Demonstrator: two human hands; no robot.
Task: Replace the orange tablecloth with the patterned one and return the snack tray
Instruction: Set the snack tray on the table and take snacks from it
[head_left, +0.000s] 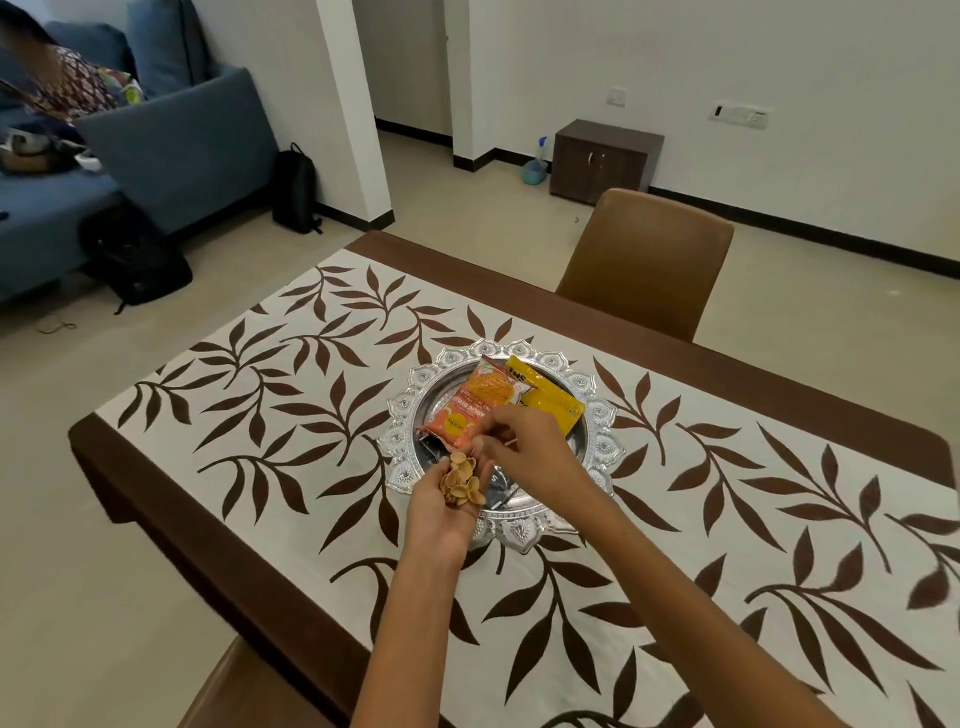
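A white tablecloth with brown leaf patterns (291, 395) covers the dark wooden table (171, 514). On it sits an ornate silver snack tray (410, 410) holding an orange snack packet (480, 405) and a yellow packet (550, 397). My left hand (441, 512) is cupped palm up over the tray's near rim and holds a small pile of pale snack pieces (460, 480). My right hand (519, 441) hovers just above it, fingertips pinched together at the pile. No orange tablecloth is in view.
A brown chair (649, 260) stands at the table's far side, and another chair (244, 686) is at the near edge. A blue sofa (176, 150) with a seated person, black bags on the floor and a small dark cabinet (602, 161) lie beyond.
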